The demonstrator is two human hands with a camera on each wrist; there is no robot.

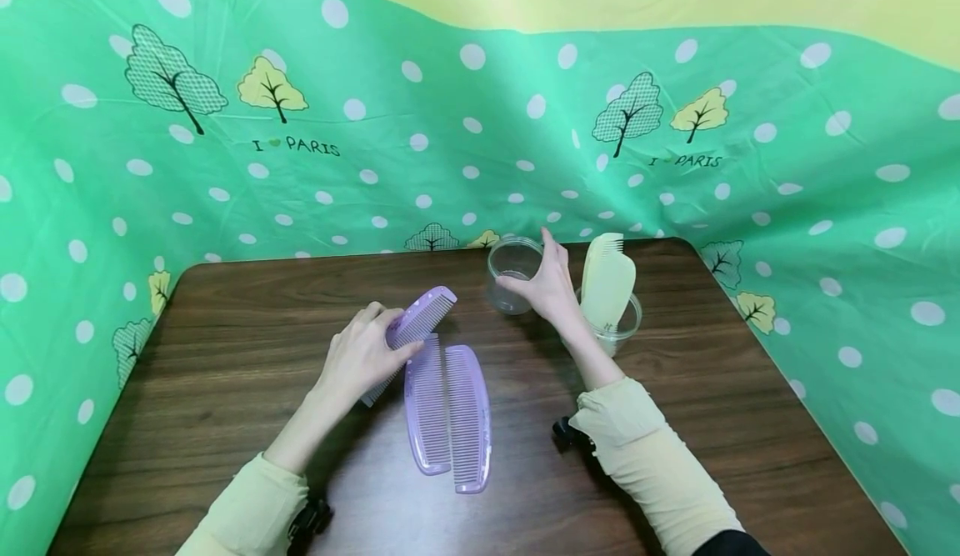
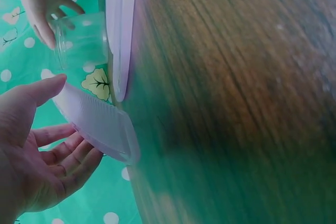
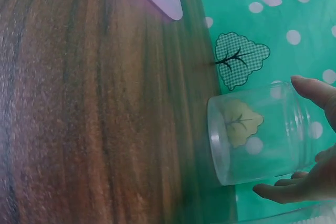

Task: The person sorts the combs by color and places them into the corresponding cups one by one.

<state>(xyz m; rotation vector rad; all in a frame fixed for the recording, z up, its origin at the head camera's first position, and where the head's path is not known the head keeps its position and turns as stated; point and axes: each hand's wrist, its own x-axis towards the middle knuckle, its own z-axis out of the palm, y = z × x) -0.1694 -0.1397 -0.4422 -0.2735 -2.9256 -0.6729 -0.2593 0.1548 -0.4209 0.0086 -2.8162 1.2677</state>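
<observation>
My left hand (image 1: 360, 352) pinches a purple comb (image 1: 426, 316) between thumb and fingers, tilted up off the table. The left wrist view shows the same comb (image 2: 97, 119) with its teeth facing up. Two more purple combs, one (image 1: 426, 423) and another (image 1: 471, 423), lie side by side below that hand. Around the mouth of a clear jar (image 1: 504, 296), my right hand (image 1: 551, 285) is spread. In the right wrist view the thumb is at the rim of the jar (image 3: 252, 135), while the fingers lie beside its wall, seemingly loose. The jar stands upright with nothing inside.
To the right of my right hand, a second clear jar (image 1: 636, 324) holds pale green combs (image 1: 607, 281) standing upright. A dark wood table (image 1: 247, 331) carries everything. Behind it hangs a green dotted cloth (image 1: 420, 172) printed with trees.
</observation>
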